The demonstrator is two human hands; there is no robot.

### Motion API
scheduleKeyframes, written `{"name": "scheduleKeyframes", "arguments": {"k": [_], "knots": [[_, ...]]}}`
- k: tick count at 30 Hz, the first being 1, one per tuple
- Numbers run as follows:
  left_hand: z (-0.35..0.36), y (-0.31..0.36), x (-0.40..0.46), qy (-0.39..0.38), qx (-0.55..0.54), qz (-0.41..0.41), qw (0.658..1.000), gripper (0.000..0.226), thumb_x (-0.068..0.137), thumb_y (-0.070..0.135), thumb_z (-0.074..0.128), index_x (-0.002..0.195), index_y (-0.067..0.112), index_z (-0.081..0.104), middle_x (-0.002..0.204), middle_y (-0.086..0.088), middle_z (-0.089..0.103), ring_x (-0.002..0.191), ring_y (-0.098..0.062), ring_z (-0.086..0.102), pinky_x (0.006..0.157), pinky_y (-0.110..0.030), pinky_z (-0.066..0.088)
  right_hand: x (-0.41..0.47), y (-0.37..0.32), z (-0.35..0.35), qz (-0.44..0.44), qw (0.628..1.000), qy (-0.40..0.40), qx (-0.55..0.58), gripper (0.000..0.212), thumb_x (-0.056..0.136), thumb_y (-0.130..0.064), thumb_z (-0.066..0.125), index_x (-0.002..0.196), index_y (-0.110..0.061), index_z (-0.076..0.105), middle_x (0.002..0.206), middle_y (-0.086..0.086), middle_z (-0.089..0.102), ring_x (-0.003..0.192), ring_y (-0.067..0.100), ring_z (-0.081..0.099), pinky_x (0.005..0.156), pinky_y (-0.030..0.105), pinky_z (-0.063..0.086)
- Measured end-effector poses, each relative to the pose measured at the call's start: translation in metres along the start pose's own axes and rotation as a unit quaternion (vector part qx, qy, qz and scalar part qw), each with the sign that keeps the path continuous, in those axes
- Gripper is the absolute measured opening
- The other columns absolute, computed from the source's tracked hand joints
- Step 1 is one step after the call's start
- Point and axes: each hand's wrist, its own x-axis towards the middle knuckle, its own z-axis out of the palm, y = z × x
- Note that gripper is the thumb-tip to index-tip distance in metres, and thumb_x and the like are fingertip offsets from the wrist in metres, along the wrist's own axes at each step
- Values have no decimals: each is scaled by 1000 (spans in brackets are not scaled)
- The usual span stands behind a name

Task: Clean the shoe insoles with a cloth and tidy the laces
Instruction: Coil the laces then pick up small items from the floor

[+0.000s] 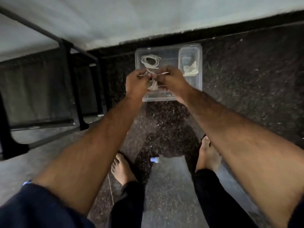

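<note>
Both hands work a white lace above a clear plastic box on the dark speckled floor.

The left hand (137, 81) and right hand (172, 79) each pinch the lace (153, 83) with curled fingers, hiding part of the box (199, 66). A coiled second lace (150, 61) lies inside it, a crumpled cloth (190, 69) in its side compartment. A black metal frame (79, 83) stands left; a small blue-white cap (155, 160) lies between bare feet.
</note>
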Motion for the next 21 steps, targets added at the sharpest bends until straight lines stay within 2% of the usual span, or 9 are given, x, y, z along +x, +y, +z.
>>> {"name": "scheduleKeyframes", "arguments": {"k": [2, 3, 6, 8, 11, 14, 16, 19, 21], "knots": [[3, -11, 11, -7, -36, -26, 999, 16, 94, 8, 66, 107, 1, 70, 92, -10, 71, 79, -18, 71, 62, -35, 63, 20, 10, 2, 0, 1000, -7, -19, 22, 92, 3, 69, 82, -14, 58, 76, 5, 67, 60, 10, 67, 53, 25, 53], [3, -14, 16, -9, -13, -21, 1000, 16, 94, 12, 67, 107, 4, 70, 94, -8, 72, 81, -18, 71, 66, -37, 64, 31, 12, 4, 3, 999, -9, -38, 21, 91, 6, 68, 82, -10, 59, 75, 7, 65, 56, 10, 67, 51, 25, 53], [-2, -20, 36, -4, 184, 75, 980, 19, 94, 30, 64, 105, 17, 73, 101, -2, 75, 95, -18, 70, 83, -36, 57, 64, 11, 13, -13, 990, 1, -138, 5, 90, 3, 68, 92, -2, 66, 72, 6, 64, 48, 2, 64, 43, 22, 50], [-8, -23, 46, 10, 316, 153, 936, 28, 93, 37, 57, 111, 22, 73, 112, -4, 70, 107, -23, 64, 90, -39, 53, 79, 7, 14, -58, 965, 1, -256, 8, 89, -10, 71, 96, -10, 69, 85, 3, 70, 71, 7, 70, 58, 23, 52], [-14, -25, 54, 37, 437, 205, 875, 27, 94, 38, 58, 117, 30, 68, 126, -6, 53, 121, -29, 48, 96, -47, 42, 92, -2, 15, -133, 894, -38, -425, 18, 90, -17, 69, 106, -10, 71, 109, 6, 73, 106, 19, 67, 76, 20, 41], [-16, -28, 58, 52, 462, 219, 858, 32, 92, 41, 62, 121, 28, 63, 132, -7, 46, 123, -31, 44, 98, -51, 38, 105, -7, 18, -167, 839, -54, -515, 21, 91, -12, 62, 109, -9, 71, 120, 10, 72, 115, 28, 65, 91, 28, 43], [-15, -29, 61, 56, 463, 217, 858, 36, 91, 40, 64, 124, 25, 61, 136, -7, 45, 125, -32, 43, 99, -53, 37, 113, -5, 23, -182, 811, -68, -551, 19, 90, -16, 66, 107, -10, 70, 118, 10, 72, 112, 30, 66, 91, 31, 46], [-15, -32, 65, 48, 452, 218, 864, 37, 91, 36, 64, 125, 23, 59, 139, -8, 44, 127, -32, 42, 100, -54, 36, 124, 3, 28, -197, 794, -77, -571, 20, 85, -20, 73, 103, -12, 68, 112, 13, 72, 104, 34, 68, 86, 34, 49], [-15, -33, 65, 37, 456, 227, 860, 38, 91, 34, 64, 126, 23, 58, 141, -7, 43, 129, -32, 40, 101, -54, 36, 125, 7, 28, -220, 791, -64, -568, 20, 88, -18, 68, 106, -12, 67, 112, 15, 72, 105, 36, 67, 86, 35, 47]]}}
